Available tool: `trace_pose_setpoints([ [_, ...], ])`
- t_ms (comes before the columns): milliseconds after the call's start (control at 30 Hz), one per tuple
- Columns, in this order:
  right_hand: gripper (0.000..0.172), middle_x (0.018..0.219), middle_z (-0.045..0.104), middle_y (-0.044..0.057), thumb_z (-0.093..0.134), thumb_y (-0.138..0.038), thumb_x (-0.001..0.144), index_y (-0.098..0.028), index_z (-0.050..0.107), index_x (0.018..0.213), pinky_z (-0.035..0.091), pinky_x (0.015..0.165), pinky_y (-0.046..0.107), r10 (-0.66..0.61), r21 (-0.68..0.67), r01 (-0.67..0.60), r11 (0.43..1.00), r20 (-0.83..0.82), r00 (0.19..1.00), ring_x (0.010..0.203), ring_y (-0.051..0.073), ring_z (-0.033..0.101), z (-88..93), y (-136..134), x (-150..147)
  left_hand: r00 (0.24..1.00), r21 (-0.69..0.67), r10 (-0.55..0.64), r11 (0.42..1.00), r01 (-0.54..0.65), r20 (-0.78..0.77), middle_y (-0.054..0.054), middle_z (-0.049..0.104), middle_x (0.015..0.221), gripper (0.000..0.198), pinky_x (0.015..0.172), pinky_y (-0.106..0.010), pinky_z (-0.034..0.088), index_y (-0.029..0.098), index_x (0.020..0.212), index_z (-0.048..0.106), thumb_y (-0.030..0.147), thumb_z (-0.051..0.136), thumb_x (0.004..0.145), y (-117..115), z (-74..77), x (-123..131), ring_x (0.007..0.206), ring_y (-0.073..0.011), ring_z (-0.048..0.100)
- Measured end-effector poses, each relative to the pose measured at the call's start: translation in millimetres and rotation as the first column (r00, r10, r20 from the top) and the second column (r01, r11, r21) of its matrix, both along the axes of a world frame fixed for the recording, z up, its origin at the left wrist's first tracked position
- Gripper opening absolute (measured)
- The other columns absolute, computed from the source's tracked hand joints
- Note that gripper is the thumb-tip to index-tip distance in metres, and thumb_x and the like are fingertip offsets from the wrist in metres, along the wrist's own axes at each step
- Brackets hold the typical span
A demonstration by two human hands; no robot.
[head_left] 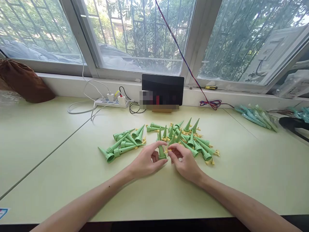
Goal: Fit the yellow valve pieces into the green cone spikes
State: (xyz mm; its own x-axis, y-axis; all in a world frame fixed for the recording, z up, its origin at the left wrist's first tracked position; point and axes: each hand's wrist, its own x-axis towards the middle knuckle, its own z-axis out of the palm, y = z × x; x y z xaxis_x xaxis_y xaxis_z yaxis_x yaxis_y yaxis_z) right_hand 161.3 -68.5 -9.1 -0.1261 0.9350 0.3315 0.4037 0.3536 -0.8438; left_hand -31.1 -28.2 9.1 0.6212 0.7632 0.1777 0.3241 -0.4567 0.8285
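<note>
My left hand (150, 160) is closed around a green plastic spike (161, 151), which has a wide ribbed collar at the bottom and stands point up. Close beside it, my right hand (184, 160) pinches a small yellow plastic piece (166, 150) against the spike's side, partly covered by the fingers. Left of my hands lies a loose pile of green spikes (125, 145). More green spikes (198, 146) are heaped to the right, some upright and some on their sides. Small yellow pieces (210, 162) lie scattered among and beside them.
A dark-screened tablet (163, 85) leans on a stand at the back. Left of it is a power strip (112, 102) with white cables. Bagged green and blue pieces (256, 117) lie at the right, near a black curved object (294, 127). A brown bag (26, 82) sits back left.
</note>
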Motion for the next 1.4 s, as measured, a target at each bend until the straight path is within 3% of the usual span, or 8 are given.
trace_pose_setpoints([
  [167, 0.022, 0.07, 0.06, 0.001, 0.05, -0.039, 0.098, -0.02, 0.059, 0.092, 0.044, 0.056, 0.027, 0.03, -0.039, -0.03, 0.999, -0.007, 1.0, 0.057, 0.014, 0.054, 1.5, 1.5, 0.9, 0.999, 0.041, 0.022, 0.999, -0.021, -0.04, 0.007, 0.049, 0.063, 0.046, 0.055, -0.021, 0.041, 0.023, 0.126, 0.053, 0.025, 0.065, 0.082, -1.4, -3.1, -0.1, 0.055, -0.0095, 0.047],
  [333, 0.042, 0.055, 0.042, -0.004, 0.045, -0.044, 0.1, -0.02, 0.049, 0.066, 0.029, 0.05, 0.026, -0.009, -0.012, 0.01, 1.0, 0.085, 0.996, 0.051, 0.012, 0.038, -0.9, 4.2, 2.2, 0.999, 0.117, 0.004, 0.993, 0.002, -0.049, 0.001, 0.057, 0.083, 0.037, 0.057, -0.021, 0.044, 0.023, 0.118, 0.06, 0.024, 0.064, 0.081, -2.5, -6.3, 0.3, 0.06, -0.0088, 0.05],
  [533, 0.027, 0.065, 0.051, -0.002, 0.049, -0.041, 0.099, -0.018, 0.059, 0.09, 0.033, 0.052, 0.025, 0.058, -0.052, -0.057, 0.997, 0.032, 0.998, 0.056, 0.012, 0.043, 0.3, 3.5, 1.6, 1.0, 0.14, 0.006, 0.99, -0.001, -0.03, -0.001, 0.06, 0.092, 0.036, 0.057, -0.021, 0.044, 0.023, 0.118, 0.059, 0.021, 0.061, 0.082, -0.8, -6.0, 0.5, 0.061, -0.0078, 0.05],
  [700, 0.044, 0.056, 0.043, -0.003, 0.044, -0.041, 0.101, -0.018, 0.05, 0.064, 0.029, 0.052, 0.025, 0.056, -0.018, -0.055, 0.998, 0.086, 0.995, 0.054, 0.011, 0.038, -3.9, 6.8, 3.2, 0.999, 0.15, -0.011, 0.989, 0.018, -0.051, -0.001, 0.061, 0.092, 0.033, 0.057, -0.02, 0.043, 0.022, 0.116, 0.06, 0.021, 0.062, 0.083, -1.8, -6.8, 0.8, 0.06, -0.0071, 0.049],
  [867, 0.025, 0.064, 0.049, -0.003, 0.052, -0.038, 0.098, -0.017, 0.059, 0.087, 0.031, 0.053, 0.024, 0.08, -0.029, -0.078, 0.997, 0.051, 0.996, 0.057, 0.011, 0.041, -3.6, 5.7, 2.9, 0.998, 0.161, 0.021, 0.987, -0.011, -0.056, 0.0, 0.06, 0.091, 0.034, 0.058, -0.021, 0.044, 0.024, 0.117, 0.059, 0.02, 0.061, 0.083, -1.4, -7.3, 0.2, 0.061, -0.0074, 0.05],
  [1033, 0.042, 0.057, 0.039, -0.004, 0.045, -0.038, 0.1, -0.018, 0.045, 0.063, 0.027, 0.053, 0.025, 0.076, -0.014, -0.074, 0.997, 0.126, 0.989, 0.055, 0.01, 0.034, -5.8, 6.3, 2.9, 0.997, 0.206, 0.004, 0.979, 0.012, -0.077, 0.001, 0.057, 0.086, 0.031, 0.058, -0.02, 0.044, 0.022, 0.114, 0.06, 0.02, 0.061, 0.084, -0.2, -8.1, -0.2, 0.06, -0.0075, 0.05],
  [1200, 0.025, 0.062, 0.045, -0.004, 0.051, -0.035, 0.098, -0.018, 0.056, 0.08, 0.029, 0.054, 0.024, 0.086, 0.008, -0.087, 0.996, 0.101, 0.991, 0.056, 0.01, 0.037, -5.1, 6.6, 2.4, 0.995, 0.227, 0.003, 0.974, 0.019, -0.097, 0.0, 0.058, 0.09, 0.032, 0.059, -0.021, 0.045, 0.023, 0.117, 0.059, 0.02, 0.059, 0.085, 0.4, -7.9, -1.2, 0.061, -0.0075, 0.051],
  [1400, 0.044, 0.056, 0.029, -0.005, 0.044, -0.034, 0.101, -0.019, 0.033, 0.061, 0.022, 0.052, 0.025, 0.118, 0.018, -0.122, 0.992, 0.146, 0.982, 0.053, 0.009, 0.028, -6.8, 7.9, 3.2, 0.986, 0.249, -0.021, 0.966, 0.063, -0.168, -0.001, 0.056, 0.093, 0.031, 0.062, -0.023, 0.045, 0.024, 0.12, 0.058, 0.023, 0.057, 0.089, -0.7, -7.7, -3.7, 0.061, -0.0081, 0.052],
])
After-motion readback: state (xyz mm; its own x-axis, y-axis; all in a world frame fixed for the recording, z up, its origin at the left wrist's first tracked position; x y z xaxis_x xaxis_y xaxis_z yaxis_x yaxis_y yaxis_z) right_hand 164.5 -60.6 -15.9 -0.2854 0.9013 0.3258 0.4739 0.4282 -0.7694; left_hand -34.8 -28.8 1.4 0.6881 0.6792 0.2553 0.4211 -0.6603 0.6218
